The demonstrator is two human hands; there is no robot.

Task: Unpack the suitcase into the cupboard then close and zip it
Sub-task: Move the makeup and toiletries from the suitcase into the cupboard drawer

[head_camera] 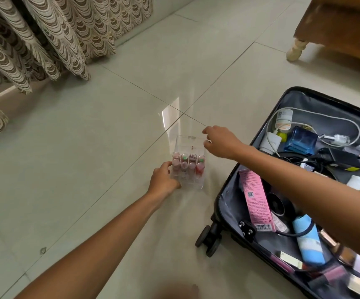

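Note:
A clear acrylic organizer (186,145) with several lipsticks (188,165) standing in it sits on the tiled floor, left of the open black suitcase (228,203). My left hand (164,180) grips the organizer's near left side. My right hand (220,142) curls its fingers at the organizer's far right edge. The suitcase lies open and holds a pink box (256,201), a blue bottle (308,238), a blue perfume bottle (302,140), a white charger cable (334,119) and other cosmetics.
Patterned brown and cream curtains (45,39) hang at the upper left. A wooden piece of furniture with a pale turned leg (295,49) stands at the upper right. The suitcase's wheels (209,240) point toward me. Pale glossy floor tiles (66,158) stretch to the left.

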